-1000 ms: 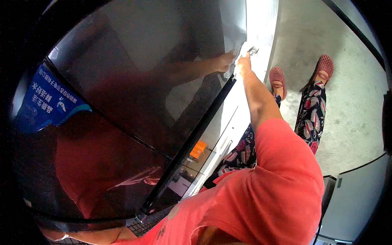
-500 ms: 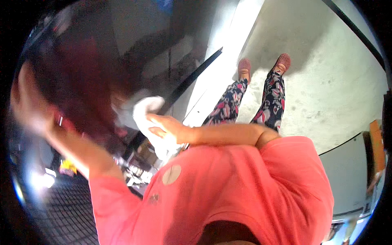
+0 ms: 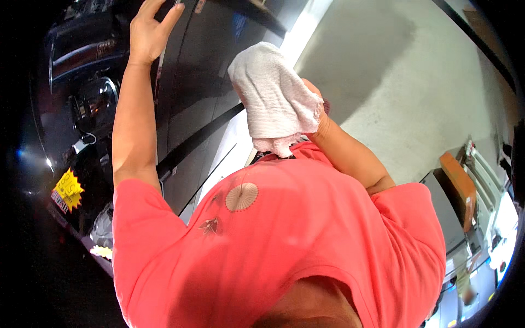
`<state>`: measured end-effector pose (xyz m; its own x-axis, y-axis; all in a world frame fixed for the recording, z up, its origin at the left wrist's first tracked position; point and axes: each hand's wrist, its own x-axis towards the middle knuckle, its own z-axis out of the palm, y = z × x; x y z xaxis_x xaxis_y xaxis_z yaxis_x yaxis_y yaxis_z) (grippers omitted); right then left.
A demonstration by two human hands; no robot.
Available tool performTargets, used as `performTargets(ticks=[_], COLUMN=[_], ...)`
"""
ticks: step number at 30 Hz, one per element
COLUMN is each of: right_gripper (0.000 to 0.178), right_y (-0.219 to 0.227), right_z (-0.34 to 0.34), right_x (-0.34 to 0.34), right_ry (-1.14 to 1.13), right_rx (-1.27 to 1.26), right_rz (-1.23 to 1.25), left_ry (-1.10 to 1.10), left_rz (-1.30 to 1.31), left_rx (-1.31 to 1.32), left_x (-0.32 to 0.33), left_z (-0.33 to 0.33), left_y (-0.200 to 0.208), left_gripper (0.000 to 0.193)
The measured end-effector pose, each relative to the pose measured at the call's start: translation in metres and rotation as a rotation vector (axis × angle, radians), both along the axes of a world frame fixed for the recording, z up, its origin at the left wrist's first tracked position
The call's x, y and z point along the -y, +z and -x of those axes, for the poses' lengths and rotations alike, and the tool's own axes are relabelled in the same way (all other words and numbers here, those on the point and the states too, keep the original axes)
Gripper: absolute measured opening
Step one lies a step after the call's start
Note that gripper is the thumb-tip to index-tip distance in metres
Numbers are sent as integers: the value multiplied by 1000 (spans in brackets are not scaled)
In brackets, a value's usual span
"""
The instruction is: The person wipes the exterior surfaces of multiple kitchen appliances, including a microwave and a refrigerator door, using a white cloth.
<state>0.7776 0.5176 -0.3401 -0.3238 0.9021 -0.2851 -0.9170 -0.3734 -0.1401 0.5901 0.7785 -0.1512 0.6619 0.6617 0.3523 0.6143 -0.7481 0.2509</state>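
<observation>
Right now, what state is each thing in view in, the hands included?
left hand: open, thumb spread, some fingers running out of frame
right hand: mostly hidden by the cloth, finger grip not visible
white cloth: rumpled, draped over the right hand, frayed along its edge
dark glossy panel: open or shut, cannot tell
yellow starburst tag: tilted

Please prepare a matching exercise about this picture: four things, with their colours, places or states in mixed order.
1. Frayed cloth
2. Starburst tag
3. Short-sleeved shirt
4. Left grip

A. Yellow, far left
B. Raised, thumb spread apart
C. Whitish, hiding part of the right grip
D. Coral, with a round print

Pairs: 1-C, 2-A, 3-D, 4-B
</observation>
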Motion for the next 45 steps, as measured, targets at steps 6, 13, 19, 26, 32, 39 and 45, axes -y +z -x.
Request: performTargets(ticks=[6,13,19,26,32,39,45], right_gripper=[30,55,55,50,43,38,45], right_y=[47,103,105,113,124,131,122], right_z=[-64,-140,-202,-260,-285,-297,-381], right_x=[-30,-81,-127,-181,-215,-251,-276], right_ry=[-289,-139,-186,-191,-237,-287,-191], right_rx=[120,596,984,904,863,560,641], right_rz=[-66,217,296,259,288,113,60], left_ry=[31,18,45,-29,2,-265,195], left_rz=[90,120,158,185,214,588,1224], left_rx=[-5,7,-31,-58,247,231,948], left_x=[-7,-2,1,-2,-5,-39,-107], left_z=[-21,-25,-35,-45,-169,-337,-373], left_y=[1,7,16,29,32,-39,-69], left_gripper=[37,36,33,35,36,63,25])
